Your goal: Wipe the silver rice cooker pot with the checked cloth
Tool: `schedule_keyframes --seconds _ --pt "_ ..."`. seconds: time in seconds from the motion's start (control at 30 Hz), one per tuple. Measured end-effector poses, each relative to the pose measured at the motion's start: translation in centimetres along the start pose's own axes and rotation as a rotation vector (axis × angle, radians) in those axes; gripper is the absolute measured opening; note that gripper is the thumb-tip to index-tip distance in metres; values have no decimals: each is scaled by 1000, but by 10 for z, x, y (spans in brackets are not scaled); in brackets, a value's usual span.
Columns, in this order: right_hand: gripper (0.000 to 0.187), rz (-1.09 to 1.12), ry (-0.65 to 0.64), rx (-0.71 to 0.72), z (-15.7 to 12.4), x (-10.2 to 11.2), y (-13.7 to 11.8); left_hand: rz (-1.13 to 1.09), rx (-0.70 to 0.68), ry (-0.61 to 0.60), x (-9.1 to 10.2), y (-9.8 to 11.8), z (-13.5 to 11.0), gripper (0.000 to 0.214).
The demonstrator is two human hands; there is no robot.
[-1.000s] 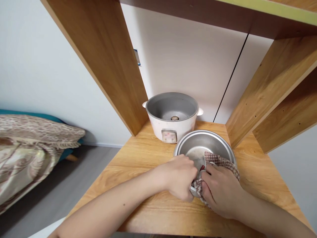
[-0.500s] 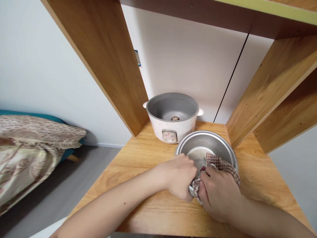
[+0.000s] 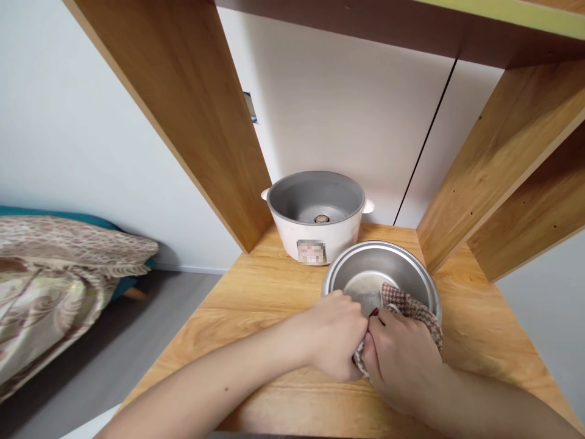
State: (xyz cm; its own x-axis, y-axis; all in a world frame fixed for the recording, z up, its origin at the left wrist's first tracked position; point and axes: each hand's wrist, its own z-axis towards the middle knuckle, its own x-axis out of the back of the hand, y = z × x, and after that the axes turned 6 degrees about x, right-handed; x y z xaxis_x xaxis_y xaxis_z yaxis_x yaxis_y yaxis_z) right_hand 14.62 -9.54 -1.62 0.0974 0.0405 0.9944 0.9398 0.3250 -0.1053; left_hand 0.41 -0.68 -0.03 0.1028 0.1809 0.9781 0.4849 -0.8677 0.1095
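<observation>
A round metal inner pot (image 3: 379, 263) rests on the wooden surface near the middle right. My left hand (image 3: 340, 335) is closed over the near left part of its rim. Right beside it, my right hand (image 3: 404, 360) is closed on a brown-and-white checked cloth (image 3: 418, 312), pressing it around the near rim of the pot. Part of the cloth lies inside the pot, and part hangs over the outside. The knuckles of both hands touch or nearly touch. Behind the inner pot stands a white rice cooker body (image 3: 283, 235) with a grey inside.
The wooden desktop (image 3: 269, 299) carries both vessels. Wooden uprights (image 3: 183, 122) stand at left and right, with a shelf (image 3: 365, 30) above. A white wall (image 3: 347, 116) closes the back. At far left is a bed with a patterned cover (image 3: 59, 268).
My left hand has shifted slightly down and right, closer against my right hand, covering the bit of rim that showed between them. The cloth and pot stay almost in place.
</observation>
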Motion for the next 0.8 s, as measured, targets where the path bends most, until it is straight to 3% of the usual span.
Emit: schedule_keyframes --seconds 0.2,0.43,0.6,0.8 --pt "27 25 13 49 0 -1 5 -3 -18 -22 0 -6 3 24" --pt "27 16 -64 155 0 12 14 -7 -11 -8 -1 -7 2 23" --pt "27 -3 -70 165 0 14 16 -12 4 -7 -2 -5 2 24" --pt "28 -12 3 109 -1 2 5 -13 20 1 -1 -1 2 23"
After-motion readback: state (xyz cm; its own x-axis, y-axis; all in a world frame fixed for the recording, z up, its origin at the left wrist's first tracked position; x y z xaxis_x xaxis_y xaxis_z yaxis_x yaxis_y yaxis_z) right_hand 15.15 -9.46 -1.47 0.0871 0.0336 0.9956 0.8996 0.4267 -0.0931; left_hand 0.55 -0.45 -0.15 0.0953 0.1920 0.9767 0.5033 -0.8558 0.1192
